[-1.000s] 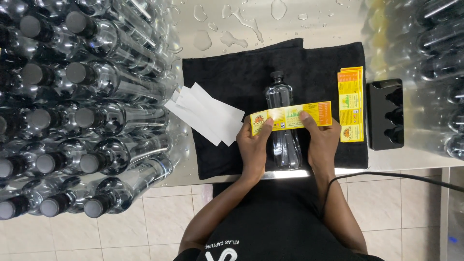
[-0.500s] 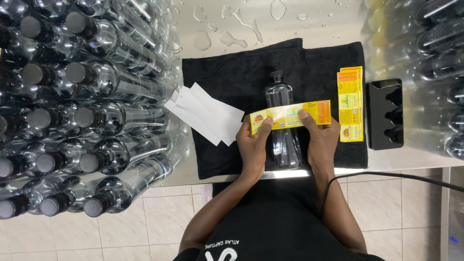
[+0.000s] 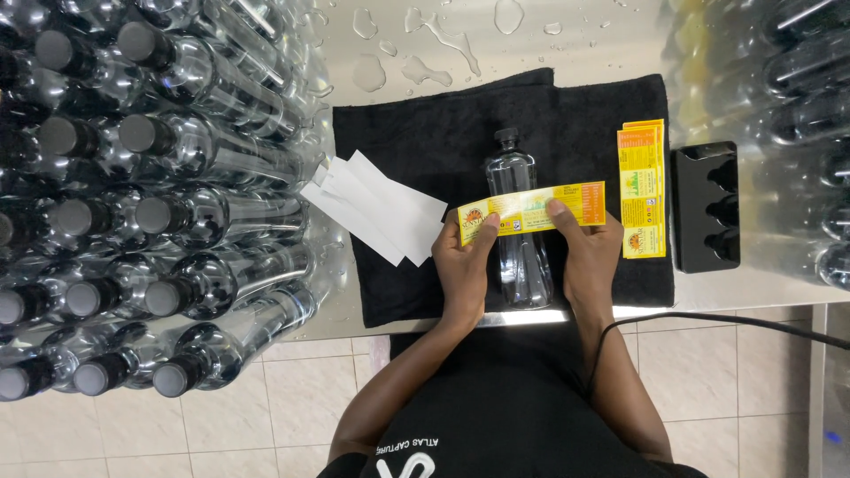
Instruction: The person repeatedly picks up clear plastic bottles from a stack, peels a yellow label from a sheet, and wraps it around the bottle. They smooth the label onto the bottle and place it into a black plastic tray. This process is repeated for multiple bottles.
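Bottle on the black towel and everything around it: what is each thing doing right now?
Bottle: lying flat on the towel, cap on.
Yellow label: stretched across the bottle.
Left hand: pinching the label's left end.
Right hand: pressing the label's right part.
Label stack: lying flat on the towel.
White strips: lying loose, overlapping.
Black towel: spread flat.
Stacked bottles: piled on their sides, capped.
Table: wet with drops.

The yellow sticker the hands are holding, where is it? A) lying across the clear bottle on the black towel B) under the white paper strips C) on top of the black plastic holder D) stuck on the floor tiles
A: the yellow label stretches across the clear bottle lying on the black towel, with the left hand and right hand pressing its ends.
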